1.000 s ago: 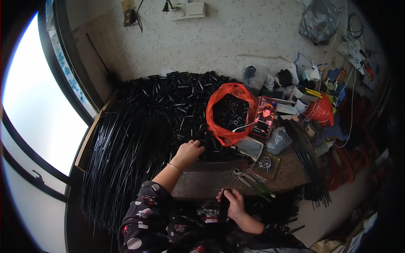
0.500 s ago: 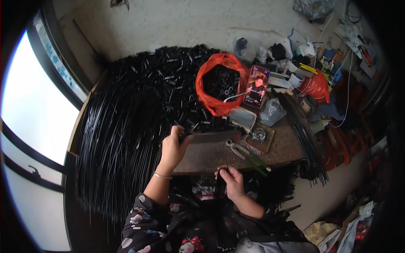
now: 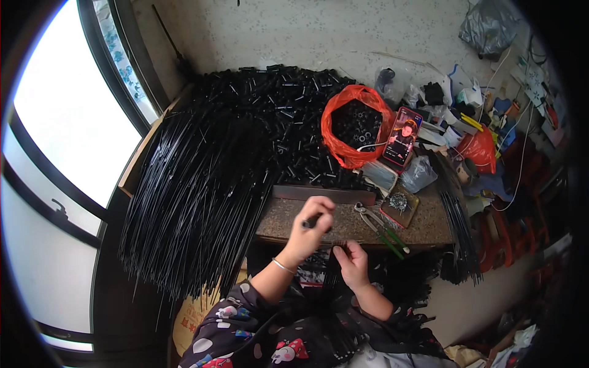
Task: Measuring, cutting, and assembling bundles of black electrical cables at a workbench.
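Left hand point(image 3: 308, 228) closed around a short black tube point(image 3: 311, 222), held over the near edge of the stone tabletop point(image 3: 423, 228). Right hand point(image 3: 351, 262) pinches a bundle of black rods point(image 3: 331, 276) upright below that edge, likely for feeding. Pliers point(image 3: 379, 226) lie right; the bare slab strip between gives working room.

A bright window point(image 3: 67, 122) lights the speckled pale floor point(image 3: 294, 30) from the left.

Glossy orange plastic bag point(image 3: 354, 132); speckled stone slab point(image 3: 423, 228)
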